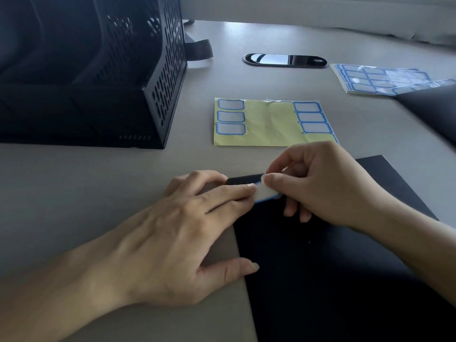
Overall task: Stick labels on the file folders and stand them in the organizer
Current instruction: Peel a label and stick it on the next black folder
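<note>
Label step, mid-stick. Black folder [320,267] lies flat on the tabletop [98,181] in front of me. The label [265,193] is at the folder's far left corner, partly down.

Left hand [187,225]: fingers straight, tips pressing the label's left end onto the folder, thumb on the folder's left edge. Holds nothing.

Right hand [320,186]: thumb and forefinger pinch the label's right end, which looks lifted off the folder. Other fingers are curled over the folder.

Label sheet [269,124] lies just beyond the folder. Three labels are left in each outer column and the middle is bare backing, so I'd guess several are used. A stack of sheets [380,80] sits beyond the folder to the right, with a second folder [434,112] overlapping its corner.

Organizer [98,82] stands beyond the folder to the left. I see no folders in it, but the inside is dark, so I can't be sure.

Left to do: smooth this label down, stand this folder in the organizer, then probably the second one. Early-to-middle, I'd say.
</note>
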Demonstrator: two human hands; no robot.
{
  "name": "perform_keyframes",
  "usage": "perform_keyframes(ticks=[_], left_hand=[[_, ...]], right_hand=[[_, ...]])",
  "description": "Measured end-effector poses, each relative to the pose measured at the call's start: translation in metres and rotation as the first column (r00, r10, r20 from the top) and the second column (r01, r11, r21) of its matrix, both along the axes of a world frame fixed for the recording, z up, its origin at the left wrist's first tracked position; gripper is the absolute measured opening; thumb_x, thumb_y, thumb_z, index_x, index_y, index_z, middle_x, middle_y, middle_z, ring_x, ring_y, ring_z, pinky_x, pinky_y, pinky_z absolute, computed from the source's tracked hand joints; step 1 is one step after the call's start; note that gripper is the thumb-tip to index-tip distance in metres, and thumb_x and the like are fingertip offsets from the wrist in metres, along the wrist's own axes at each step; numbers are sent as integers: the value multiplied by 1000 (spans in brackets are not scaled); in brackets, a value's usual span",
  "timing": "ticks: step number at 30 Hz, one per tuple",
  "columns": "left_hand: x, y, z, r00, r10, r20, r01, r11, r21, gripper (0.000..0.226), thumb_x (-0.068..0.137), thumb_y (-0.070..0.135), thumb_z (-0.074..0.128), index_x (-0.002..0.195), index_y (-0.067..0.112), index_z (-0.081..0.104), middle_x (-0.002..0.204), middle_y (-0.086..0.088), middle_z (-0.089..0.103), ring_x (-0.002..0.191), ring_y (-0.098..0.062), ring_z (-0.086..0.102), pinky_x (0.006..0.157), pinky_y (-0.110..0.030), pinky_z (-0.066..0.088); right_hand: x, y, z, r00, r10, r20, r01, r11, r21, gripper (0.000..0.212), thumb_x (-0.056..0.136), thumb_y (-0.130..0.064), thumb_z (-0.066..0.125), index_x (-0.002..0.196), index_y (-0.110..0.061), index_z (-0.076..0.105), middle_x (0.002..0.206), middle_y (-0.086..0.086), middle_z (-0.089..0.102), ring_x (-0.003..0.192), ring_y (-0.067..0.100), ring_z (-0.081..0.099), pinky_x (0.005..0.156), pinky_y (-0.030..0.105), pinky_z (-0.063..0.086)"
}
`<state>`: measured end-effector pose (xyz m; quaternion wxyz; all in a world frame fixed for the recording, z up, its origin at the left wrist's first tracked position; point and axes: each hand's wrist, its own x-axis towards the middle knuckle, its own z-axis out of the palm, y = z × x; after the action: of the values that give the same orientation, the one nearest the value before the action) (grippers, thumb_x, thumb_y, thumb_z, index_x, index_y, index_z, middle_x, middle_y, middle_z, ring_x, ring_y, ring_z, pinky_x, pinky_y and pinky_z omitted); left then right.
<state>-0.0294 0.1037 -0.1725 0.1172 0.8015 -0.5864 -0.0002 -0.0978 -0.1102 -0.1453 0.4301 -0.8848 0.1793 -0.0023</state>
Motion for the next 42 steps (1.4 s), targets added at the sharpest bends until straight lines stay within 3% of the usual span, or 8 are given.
perform_keyframes(ticks=[7, 13, 20, 24, 27, 30, 36, 42], left_hand=[[0, -5, 4, 1000, 1, 0, -1, 1000, 17, 76, 88, 75, 38, 140, 22, 51, 144, 14, 46, 128, -17, 41, 103, -34, 37], [-1, -6, 0, 1000, -5, 13, 5, 999, 33, 74, 90, 75, 34, 139, 22, 51, 150, 10, 37, 134, -21, 35, 107, -39, 35], [-5, -9, 2, 1000, 5, 10, -6, 1000, 11, 80, 86, 77, 37, 141, 21, 48, 147, 13, 44, 131, -19, 39, 107, -31, 26], [-6, -9, 1, 1000, -1, 15, 0, 999, 43, 79, 88, 76, 35, 144, 22, 44, 147, 12, 42, 132, -22, 37, 109, -39, 30], [-5, -9, 0, 1000, 7, 13, -7, 998, 64, 77, 89, 76, 33, 144, 23, 44, 148, 5, 37, 134, -23, 34, 111, -35, 24], [-7, -7, 0, 999, 46, -1, -46, 997, 69, 75, 89, 77, 33, 143, 27, 44, 149, -5, 30, 133, -25, 32, 108, -33, 26], [-7, -6, -4, 997, 76, -19, -75, 996, 52, 73, 88, 76, 36, 142, 27, 46, 148, -11, 26, 133, -32, 36, 106, -43, 35], [-7, -6, -5, 997, 82, -6, -81, 996, 35, 72, 88, 75, 36, 141, 27, 47, 148, -10, 28, 131, -30, 36, 104, -40, 33]], right_hand=[[-1, -3, -1, 999, -21, 26, 20, 999, 37, 10, 88, -19, 70, 80, -15, 67, 55, 1, 69, 38, 14, 61, 39, 18, 41], [-1, -4, -3, 999, -30, 41, 27, 998, 62, 8, 86, -17, 72, 81, -15, 66, 57, 2, 69, 47, 22, 68, 43, 24, 46], [-2, -4, -2, 999, -14, 44, 11, 998, 66, 8, 86, -16, 71, 81, -16, 66, 57, 2, 69, 47, 20, 68, 44, 23, 47], [-3, -2, -2, 999, -6, 50, 4, 998, 57, 7, 85, -16, 72, 82, -17, 66, 61, 1, 71, 50, 20, 70, 51, 33, 57], [-4, -1, -3, 998, -11, 60, 8, 999, 48, 7, 85, -19, 72, 81, -19, 66, 61, 1, 71, 52, 19, 70, 56, 38, 61], [-4, -1, -4, 998, -5, 62, 2, 999, 33, 7, 85, -20, 71, 81, -20, 66, 60, -1, 70, 51, 17, 70, 55, 35, 60], [-4, -3, -7, 994, 21, 104, -28, 997, 67, 13, 87, -5, 65, 86, -19, 66, 67, -4, 68, 49, 17, 68, 45, 22, 52], [-4, -3, -5, 992, 43, 119, -53, 995, 83, 17, 88, -2, 63, 91, -19, 62, 70, -3, 67, 48, 17, 67, 45, 23, 51]])
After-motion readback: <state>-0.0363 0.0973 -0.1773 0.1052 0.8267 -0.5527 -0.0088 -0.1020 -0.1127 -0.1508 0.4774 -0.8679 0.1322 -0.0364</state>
